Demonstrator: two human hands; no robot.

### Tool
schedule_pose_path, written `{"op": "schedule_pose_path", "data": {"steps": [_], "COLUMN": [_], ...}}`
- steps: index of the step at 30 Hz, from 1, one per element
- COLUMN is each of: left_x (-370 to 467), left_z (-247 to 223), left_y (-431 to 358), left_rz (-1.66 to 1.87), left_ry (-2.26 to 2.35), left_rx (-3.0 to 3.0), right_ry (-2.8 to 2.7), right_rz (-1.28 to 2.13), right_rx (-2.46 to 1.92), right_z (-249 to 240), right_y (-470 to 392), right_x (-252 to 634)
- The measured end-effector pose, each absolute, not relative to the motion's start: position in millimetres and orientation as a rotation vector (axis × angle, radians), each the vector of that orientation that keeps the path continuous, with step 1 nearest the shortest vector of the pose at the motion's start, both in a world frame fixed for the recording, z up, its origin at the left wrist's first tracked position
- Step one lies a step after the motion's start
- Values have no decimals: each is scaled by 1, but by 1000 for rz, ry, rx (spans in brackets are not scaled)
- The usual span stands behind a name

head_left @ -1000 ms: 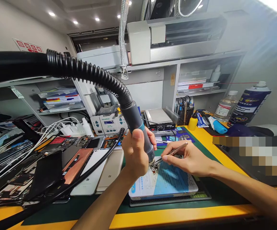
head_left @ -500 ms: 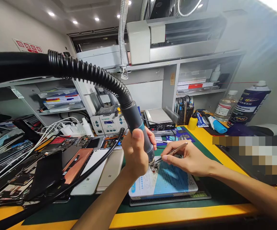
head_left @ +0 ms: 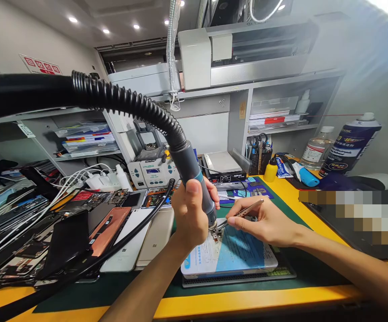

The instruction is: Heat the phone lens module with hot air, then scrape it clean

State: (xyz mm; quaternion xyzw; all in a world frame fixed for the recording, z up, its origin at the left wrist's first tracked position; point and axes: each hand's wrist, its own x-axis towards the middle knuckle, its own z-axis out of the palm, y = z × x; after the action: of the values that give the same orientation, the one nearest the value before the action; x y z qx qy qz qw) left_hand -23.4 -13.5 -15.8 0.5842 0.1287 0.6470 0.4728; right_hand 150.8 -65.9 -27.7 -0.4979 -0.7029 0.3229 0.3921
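My left hand (head_left: 191, 214) is wrapped round the grey hot air handle (head_left: 189, 167), whose metal nozzle points down. Just below the nozzle lies a small metal and copper-coloured part (head_left: 216, 235), partly hidden, on a blue and white box (head_left: 237, 252). In my right hand (head_left: 264, 221) metal tweezers (head_left: 244, 212) are pinched, their tips reaching to the small part beside the nozzle. A black hose with a spring (head_left: 123, 96) runs from the handle to the upper left.
Phones (head_left: 155, 239) and boards lie on the left, crossed by a black cable (head_left: 113, 246). Behind stands a white control station (head_left: 151, 172). On the right are a yellow bottle (head_left: 270, 171), a clear bottle (head_left: 316, 150) and a spray can (head_left: 350, 145).
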Motion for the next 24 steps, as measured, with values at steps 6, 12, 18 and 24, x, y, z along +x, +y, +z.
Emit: {"op": "schedule_pose_path", "data": {"steps": [6,12,18,24], "left_x": [-24,-24,-24,-23], "left_z": [-15,-16,-16,-15], "left_y": [-15,-13,-12,-14], "left_rz": [1577,1578,1581,1580], "left_ry": [322,334,325,312], "left_rx": [1438,1432,1426,1419], "right_ry": [-1785,-1789,-1802,-1805], "right_rz": [824,803,787,763], "right_rx": [-1259,-1263,-1273,-1267], "right_z": [-27,-26,-26,-26], "right_y": [-66,-66,-66,-67], "right_x": [150,151,150,151]}}
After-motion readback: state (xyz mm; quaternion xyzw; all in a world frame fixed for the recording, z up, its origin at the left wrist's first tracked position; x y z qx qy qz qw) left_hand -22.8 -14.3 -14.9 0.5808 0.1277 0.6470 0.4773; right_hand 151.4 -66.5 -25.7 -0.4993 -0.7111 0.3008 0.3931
